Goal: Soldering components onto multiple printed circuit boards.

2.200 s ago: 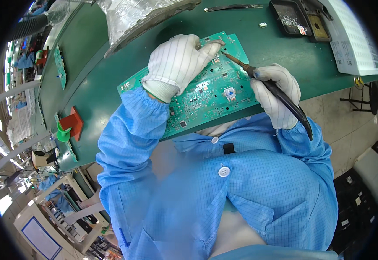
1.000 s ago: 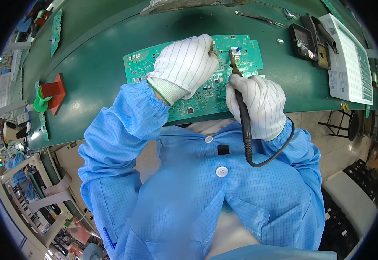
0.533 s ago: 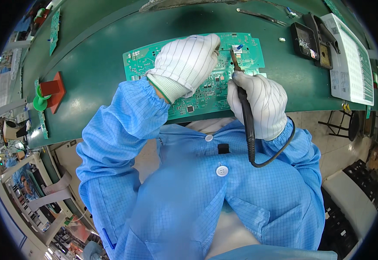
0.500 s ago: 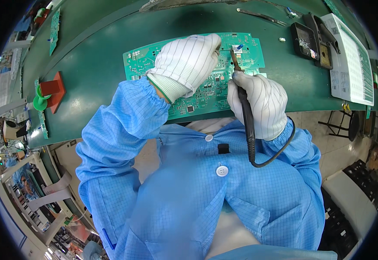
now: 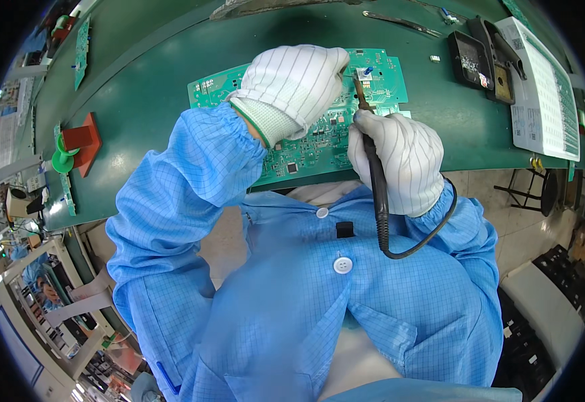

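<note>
Indoors, at a Green Workbench (image 5: 146, 127)

Around us, the smooth bench top catches pale glare at left, by a red block (image 5: 90, 144) and a green spool (image 5: 64, 158). Metal tweezers (image 5: 403, 25) lie beyond the work; a black tray (image 5: 470, 61) sits off to the right. Past the bench edge, we see tiled floor and a dark stool (image 5: 530, 189).

Flat before us lies a green circuit board (image 5: 316, 153), dotted with tiny parts, with a square black chip (image 5: 291, 168) and a blue-stemmed part (image 5: 367, 72). Our right hand (image 5: 405, 157) grips a soldering iron (image 5: 376, 171), its tip near that part. Our left hand (image 5: 292, 84) bends over the board; we cannot tell whether it holds anything.
</note>
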